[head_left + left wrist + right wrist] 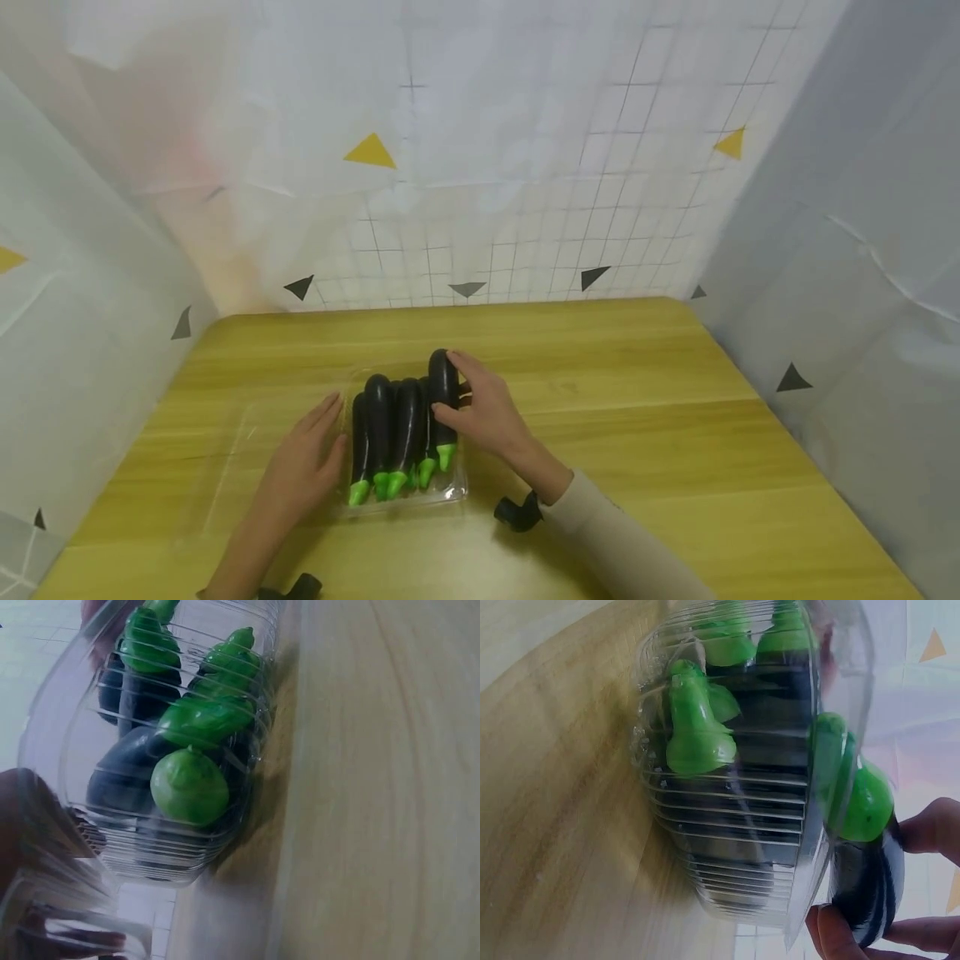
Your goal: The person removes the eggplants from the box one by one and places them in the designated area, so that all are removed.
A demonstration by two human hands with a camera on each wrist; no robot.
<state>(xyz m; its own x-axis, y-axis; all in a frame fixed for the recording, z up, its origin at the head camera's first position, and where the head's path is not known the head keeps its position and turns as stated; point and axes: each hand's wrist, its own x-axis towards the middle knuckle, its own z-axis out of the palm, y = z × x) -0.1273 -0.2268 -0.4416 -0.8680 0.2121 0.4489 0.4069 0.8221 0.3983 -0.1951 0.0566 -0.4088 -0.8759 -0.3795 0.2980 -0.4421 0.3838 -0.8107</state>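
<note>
A clear plastic container [408,506] holds several dark eggplants [380,425] with bright green caps, lying side by side with their caps toward me. My right hand [487,410] grips one eggplant [444,379] at the container's right side, thumb on one side and fingers on the other. In the right wrist view this held eggplant [864,881] sits up at the rim, its green cap overlapping the clear wall. Along the left side of the container, my left hand [302,462] lies with fingers extended, fingertips right at the rim.
The container's clear lid [225,475] lies flipped out to the left on the wooden table [600,383]. White walls [510,125] with yellow and dark triangles enclose the table at the back and sides. Dark wrist devices [517,513] are worn on both wrists.
</note>
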